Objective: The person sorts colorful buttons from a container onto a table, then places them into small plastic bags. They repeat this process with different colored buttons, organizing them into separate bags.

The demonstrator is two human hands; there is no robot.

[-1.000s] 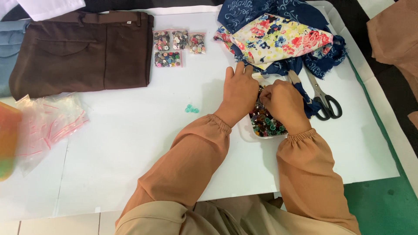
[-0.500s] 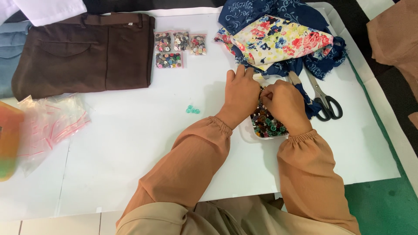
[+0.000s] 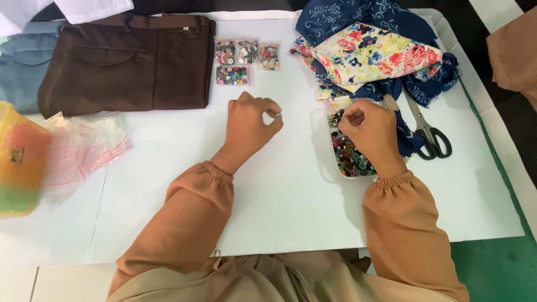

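My left hand hovers over the white table sheet, left of the tray. Its thumb and forefinger pinch a tiny pale button. My right hand rests over a clear tray of mixed coloured buttons, fingers curled together above the tray's far end. Whether it holds a button is hidden. Both arms wear tan sleeves.
Several small clear bags of buttons lie beside folded brown trousers. Floral fabric lies on navy fabric, with scissors to the right of the tray. Empty zip bags and a yellow-orange container sit at the left.
My left hand has left the tray and moved left over the sheet, covering the spot where small teal buttons lay. My right hand stays over the tray.
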